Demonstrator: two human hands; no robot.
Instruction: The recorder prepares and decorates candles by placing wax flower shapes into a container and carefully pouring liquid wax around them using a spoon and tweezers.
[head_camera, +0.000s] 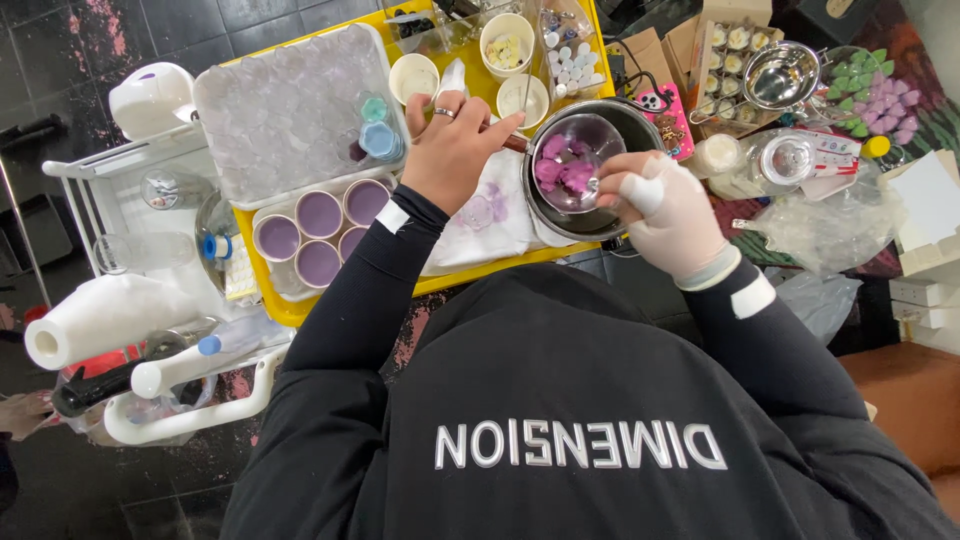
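At the far left: a white paper roll (100, 318) lay on its side on a white cart (190, 415), with a white bottle with a blue cap (185, 362) beside it.
Back left of the yellow tray (455, 280): a clear mould sheet (295, 110) of round cavities filled this corner, with small blue-green lids (378, 128) at its right edge.
Front left of the tray: four round cups of purple wax (318, 232) sat close together in a clear holder.
Left hand (455, 150): bare, a ring on one finger, black sleeve to the wrist; the fingers were curled together around a handle (512, 142) that ran to the small metal pan, the thumb lying along it.
Back edge of the tray: three cream cups (507, 45) stood near each other, one holding pale pieces.
Small metal pan (578, 158): tilted inside the larger dark pot (600, 215) at the tray's right end; purple wax lumps (562, 172) lay in it.
Right hand (668, 210): in a white glove, resting at the pot's right rim; the fingertips were drawn together at the pan's edge, though whether they pinched anything could not be told.
Right of the tray: a metal strainer bowl (780, 75) sat over a carton of small candles (730, 55), and purple and green wax flowers (885, 90) lay beyond it.
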